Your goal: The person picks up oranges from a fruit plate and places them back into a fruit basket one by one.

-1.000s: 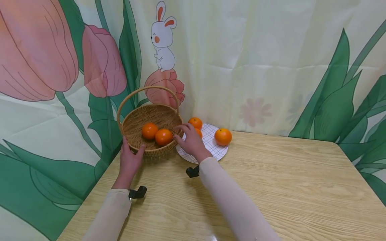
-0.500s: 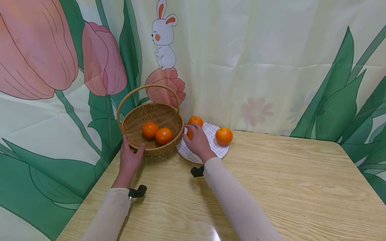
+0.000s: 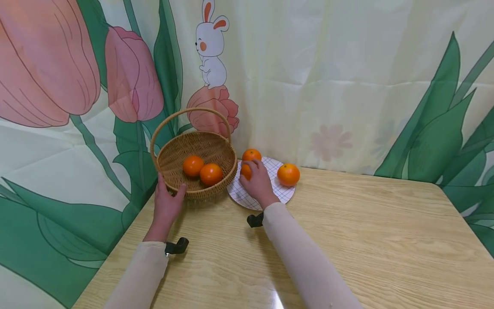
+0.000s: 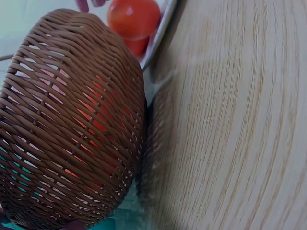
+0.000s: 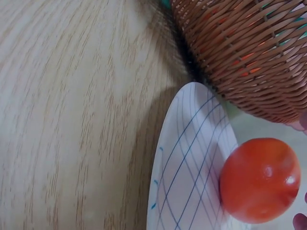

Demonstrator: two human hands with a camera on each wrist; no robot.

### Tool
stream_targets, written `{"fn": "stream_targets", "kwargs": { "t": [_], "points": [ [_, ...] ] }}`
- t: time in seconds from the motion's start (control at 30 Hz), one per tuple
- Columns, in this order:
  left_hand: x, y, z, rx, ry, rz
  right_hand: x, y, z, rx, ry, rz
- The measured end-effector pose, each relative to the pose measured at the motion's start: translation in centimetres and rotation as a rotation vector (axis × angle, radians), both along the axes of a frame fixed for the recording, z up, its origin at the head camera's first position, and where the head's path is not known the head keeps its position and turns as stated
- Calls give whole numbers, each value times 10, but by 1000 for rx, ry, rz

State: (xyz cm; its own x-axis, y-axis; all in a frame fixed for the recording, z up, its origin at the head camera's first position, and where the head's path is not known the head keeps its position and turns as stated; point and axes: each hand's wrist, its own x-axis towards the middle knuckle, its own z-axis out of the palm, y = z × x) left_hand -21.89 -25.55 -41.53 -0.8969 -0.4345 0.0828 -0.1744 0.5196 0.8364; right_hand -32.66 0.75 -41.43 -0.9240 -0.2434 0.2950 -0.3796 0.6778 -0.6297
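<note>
A wicker basket (image 3: 194, 150) with an arched handle stands at the back left, tilted toward me. Two oranges, the left orange (image 3: 193, 165) and the right orange (image 3: 211, 174), lie inside it. My left hand (image 3: 167, 206) holds its near left rim, thumb and fingers spread along it. My right hand (image 3: 257, 182) hovers over a checked plate (image 3: 285, 195), fingers bent around but apart from the near orange (image 5: 259, 179). Behind that sits another orange (image 3: 252, 155), and a third orange (image 3: 288, 174) rests on the plate's right side.
The wooden table (image 3: 366, 231) extends to the right and toward me. A printed curtain (image 3: 347, 86) hangs close behind the basket and plate. The plate's left edge lies right beside the basket.
My right hand has drawn back from over the basket's right rim, moving right to the near orange on the plate. The left hand stays at the basket.
</note>
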Motion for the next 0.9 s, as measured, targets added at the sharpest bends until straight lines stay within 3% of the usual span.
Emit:
{"fn": "stream_targets", "kwargs": {
  "t": [0.23,0.53,0.9],
  "points": [
    [0,2,0,-7,15,4,-2,2,-5,-34,-37,-18],
    [0,2,-2,-17,21,12,-7,2,-15,39,-61,-10],
    [0,2,-2,-10,50,0,-10,1,-22,24,-91,-27]
  ]
}}
